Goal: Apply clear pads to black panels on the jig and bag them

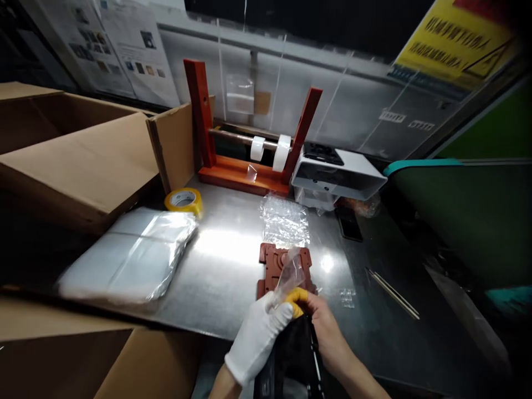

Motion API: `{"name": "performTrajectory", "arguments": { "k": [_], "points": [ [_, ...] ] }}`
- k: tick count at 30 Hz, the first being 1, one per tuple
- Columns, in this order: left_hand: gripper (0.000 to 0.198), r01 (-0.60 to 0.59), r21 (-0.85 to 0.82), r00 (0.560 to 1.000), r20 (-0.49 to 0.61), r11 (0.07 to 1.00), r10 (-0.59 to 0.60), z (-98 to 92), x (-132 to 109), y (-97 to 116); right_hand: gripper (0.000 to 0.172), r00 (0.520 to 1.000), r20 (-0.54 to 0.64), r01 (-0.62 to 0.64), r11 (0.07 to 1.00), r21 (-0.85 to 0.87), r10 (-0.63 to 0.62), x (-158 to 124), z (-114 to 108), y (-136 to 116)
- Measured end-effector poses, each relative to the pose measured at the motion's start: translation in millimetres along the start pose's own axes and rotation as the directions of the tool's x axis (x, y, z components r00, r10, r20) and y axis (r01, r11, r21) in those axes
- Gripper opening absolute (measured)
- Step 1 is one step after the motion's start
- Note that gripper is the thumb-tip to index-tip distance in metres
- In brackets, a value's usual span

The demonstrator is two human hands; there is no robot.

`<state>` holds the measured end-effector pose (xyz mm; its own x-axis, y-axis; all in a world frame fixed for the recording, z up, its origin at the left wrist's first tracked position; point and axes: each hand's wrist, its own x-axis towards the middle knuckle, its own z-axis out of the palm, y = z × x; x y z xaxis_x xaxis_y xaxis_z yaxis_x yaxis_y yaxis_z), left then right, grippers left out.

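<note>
My left hand, in a white glove, is closed on a small clear plastic piece at the lower middle. My right hand, with yellow covers on its fingertips, meets it from the right, fingers bent together at the base of the plastic; what they pinch is too small to tell. Beneath both hands is a black object, cut off by the lower edge. Just beyond the hands a reddish-brown moulded part lies on the metal table, partly covered by the plastic.
Bubble wrap lies behind the brown part. A red stand holds white rolls. To the left are yellow tape, stacked plastic bags and cardboard boxes. A phone, a grey-white housing and thin sticks are right.
</note>
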<state>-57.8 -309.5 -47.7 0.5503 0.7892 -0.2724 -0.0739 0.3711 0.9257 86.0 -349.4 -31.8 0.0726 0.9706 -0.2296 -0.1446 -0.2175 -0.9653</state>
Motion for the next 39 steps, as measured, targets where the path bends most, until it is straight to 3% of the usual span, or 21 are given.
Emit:
{"name": "performTrajectory", "arguments": {
  "k": [2, 4, 7, 9, 12, 15, 18, 22, 26, 30, 34, 39],
  "points": [
    [0.046, 0.003, 0.046, 1.0, -0.002, 0.999, -0.003, 1.8, 1, -3, 0.031, 0.993, -0.068, -0.087, 0.99, 0.108, 0.095, -3, -2, 7],
    [0.048, 0.031, 0.129, 0.996, -0.086, 0.991, -0.02, 0.3, 0, -6, 0.036, 0.971, -0.157, -0.143, 0.965, 0.218, 0.179, -2, -12, 9],
    [0.049, 0.08, 0.203, 0.97, -0.243, 0.976, -0.029, -7.8, -5, -7, 0.036, 0.947, -0.233, -0.115, 0.91, 0.397, 0.222, -1, -34, 2],
    [0.047, 0.081, 0.199, 0.949, -0.316, 0.977, -0.014, -13.5, -9, -5, 0.036, 0.953, -0.243, -0.066, 0.904, 0.422, 0.183, 0, -46, -6],
    [0.044, 0.018, 0.187, 0.962, -0.27, 0.982, 0.033, -13.5, -13, 0, 0.04, 0.972, -0.211, -0.044, 0.964, 0.261, 0.101, 2, -51, -14],
    [0.043, 0.012, 0.168, 0.99, -0.143, 0.986, 0.013, -1.8, -13, 4, 0.043, 0.989, 0.051, -0.146, 0.986, 0.081, 0.142, 6, -43, -14],
    [0.043, 0.033, 0.16, 0.994, -0.104, 0.986, -0.017, 9.7, -11, 5, 0.031, 0.956, 0.262, -0.144, 0.989, 0.017, 0.134, 10, -33, -11],
    [0.044, 0.07, 0.175, 0.978, -0.205, 0.982, -0.033, 8.9, -11, 6, 0.027, 0.991, 0.126, -0.041, 0.996, 0.079, 0.031, 14, -38, -4],
    [0.045, 0.116, 0.205, 0.939, -0.341, 0.972, -0.04, -0.1, -13, 4, 0.032, 0.993, -0.092, -0.065, 0.99, 0.127, 0.077, 14, -54, -4],
    [0.045, 0.142, 0.251, 0.935, -0.35, 0.958, -0.047, -3.6, -13, -2, 0.029, 0.995, -0.097, 0.007, 1.0, -0.021, -0.009, 9, -67, -15],
    [0.045, 0.194, 0.327, 0.914, -0.403, 0.925, -0.049, -6.2, -16, -5, 0.022, 0.969, -0.227, 0.082, 0.994, -0.074, -0.097, 6, -76, -24],
    [0.047, 0.257, 0.407, 0.922, -0.375, 0.876, -0.096, -5.3, -37, -7, 0.019, 0.994, -0.098, 0.026, 0.97, -0.243, -0.051, 6, -59, -23]
  ]
}}
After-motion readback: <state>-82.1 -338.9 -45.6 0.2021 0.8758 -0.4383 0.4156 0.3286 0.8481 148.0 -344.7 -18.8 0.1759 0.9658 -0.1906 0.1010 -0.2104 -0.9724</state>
